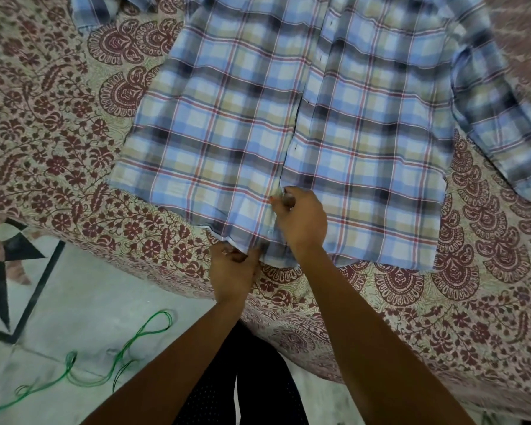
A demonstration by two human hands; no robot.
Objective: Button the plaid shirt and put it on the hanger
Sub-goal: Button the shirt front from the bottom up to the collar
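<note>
Maroon-printed cotton covers the bed, a bedspread (pixel 74 124) of paisley and flower motifs that fills most of the head camera's view. On it lies one plaid shirt (pixel 365 154), blue, beige and red checks, spread front up with its hem towards the person and its collar end running off the top of the frame. Its two sleeves show: one lies bunched at the upper left (pixel 89 16), the other trails down the right side (pixel 500 118). The two front panels meet along a centre line, where four small dark marks can be counted one above another; whether they are buttons or buttonholes cannot be told.

Pale floor tiles (pixel 83 289) with a black inlaid pattern fill the lower left, and the person's dark trousers (pixel 258 381) show between two bare forearms.

Both hands work at the bottom of the shirt's front opening, close together. The right hand (pixel 301 219) rests on the cloth, its thumb and fingers pinching the edge of the opening just above the hem. The left hand (pixel 233 268) sits lower, at the bed's edge, its fingers curled round the hem itself, which it grips at the foot of the same opening.

One green cord (pixel 126 348) lies looped on the tiles. One small pale button (pixel 269 232) shows between the two hands.
</note>
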